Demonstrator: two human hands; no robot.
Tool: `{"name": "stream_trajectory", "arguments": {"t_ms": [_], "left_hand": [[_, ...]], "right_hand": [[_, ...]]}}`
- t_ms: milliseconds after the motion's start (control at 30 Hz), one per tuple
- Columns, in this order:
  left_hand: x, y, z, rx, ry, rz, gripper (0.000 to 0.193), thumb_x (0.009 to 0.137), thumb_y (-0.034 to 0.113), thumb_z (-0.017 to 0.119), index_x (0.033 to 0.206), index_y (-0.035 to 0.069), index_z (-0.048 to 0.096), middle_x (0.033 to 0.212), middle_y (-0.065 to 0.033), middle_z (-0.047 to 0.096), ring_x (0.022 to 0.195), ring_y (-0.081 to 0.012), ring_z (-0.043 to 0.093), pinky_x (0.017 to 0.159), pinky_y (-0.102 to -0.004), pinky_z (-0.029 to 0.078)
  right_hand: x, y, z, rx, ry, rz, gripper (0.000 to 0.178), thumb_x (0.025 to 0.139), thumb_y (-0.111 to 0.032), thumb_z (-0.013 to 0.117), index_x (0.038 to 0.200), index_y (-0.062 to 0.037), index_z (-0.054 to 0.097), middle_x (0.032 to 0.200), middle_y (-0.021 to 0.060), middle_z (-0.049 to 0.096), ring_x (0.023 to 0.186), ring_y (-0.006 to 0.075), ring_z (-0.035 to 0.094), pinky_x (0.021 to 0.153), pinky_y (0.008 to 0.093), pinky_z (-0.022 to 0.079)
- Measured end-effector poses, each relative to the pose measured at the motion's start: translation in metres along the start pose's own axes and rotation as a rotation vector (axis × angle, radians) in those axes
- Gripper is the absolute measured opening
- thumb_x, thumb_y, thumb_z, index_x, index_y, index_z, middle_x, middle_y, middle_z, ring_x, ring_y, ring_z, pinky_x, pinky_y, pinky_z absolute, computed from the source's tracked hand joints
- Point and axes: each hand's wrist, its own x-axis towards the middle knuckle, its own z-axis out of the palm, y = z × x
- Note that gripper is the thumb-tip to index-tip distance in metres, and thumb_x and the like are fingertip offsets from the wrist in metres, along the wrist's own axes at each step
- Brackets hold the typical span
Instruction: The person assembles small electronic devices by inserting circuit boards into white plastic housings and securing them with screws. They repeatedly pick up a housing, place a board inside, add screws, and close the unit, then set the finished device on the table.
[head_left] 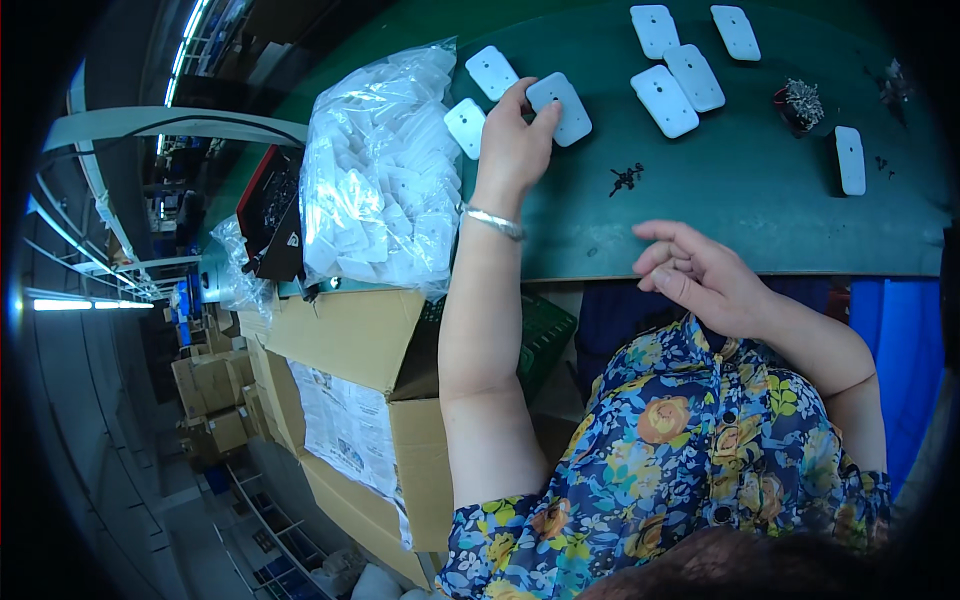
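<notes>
My left hand (pixel 516 140) reaches over the green tabletop and grips a white rounded plastic cover (pixel 566 112), its thumb on the face. Two more white plastic covers lie close to that hand, an upper one (pixel 491 72) and a lower one (pixel 465 128) partly behind the fingers. Near the table's front edge hovers my right hand (pixel 708 282), empty, with the index finger stretched and the others loosely curled. Between the hands and a little beyond lies a small pile of dark screws (pixel 627 179).
A clear bag (pixel 385 170) full of white parts stands at the left, beside a dark red bin (pixel 272 215). Several white covers (pixel 664 102) lie at the far right, near a small pot of silvery screws (pixel 802 104). Below the edge sits an open carton (pixel 350 335).
</notes>
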Motion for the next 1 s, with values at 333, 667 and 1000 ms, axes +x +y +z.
{"name": "stream_trajectory", "arguments": {"t_ms": [333,667,1000], "left_hand": [[-0.008,0.022,0.009,0.865,0.230,0.125,0.051,0.079,0.034,0.063,0.114,-0.001,0.053,0.101,-0.0171,0.059,0.086,-0.0322,0.059,0.074,-0.0400,0.048],[-0.019,0.036,0.072,0.556,0.036,0.676,0.078,0.056,0.027,0.082,0.116,-0.005,0.044,0.116,-0.0235,0.049,0.111,-0.0377,0.045,0.093,-0.0427,0.038],[-0.064,0.073,0.064,0.516,-0.153,0.753,0.074,0.057,0.015,0.075,0.120,-0.003,0.040,0.114,-0.0197,0.050,0.102,-0.0349,0.049,0.085,-0.0399,0.040]], "right_hand": [[-0.034,0.010,-0.026,0.000,0.142,0.048,0.028,0.092,-0.018,0.050,0.114,0.0002,0.050,0.095,0.0060,0.058,0.086,0.0093,0.056,0.077,0.0240,0.046],[-0.039,0.016,-0.023,0.013,0.117,0.010,0.025,0.092,-0.017,0.051,0.110,0.0004,0.053,0.089,0.0032,0.058,0.081,0.0070,0.055,0.072,0.0220,0.046],[-0.043,0.021,-0.045,0.055,0.550,-0.356,0.040,0.092,-0.010,0.045,0.130,-0.0011,0.035,0.120,0.0124,0.046,0.112,0.0151,0.044,0.095,0.0291,0.035]]}}
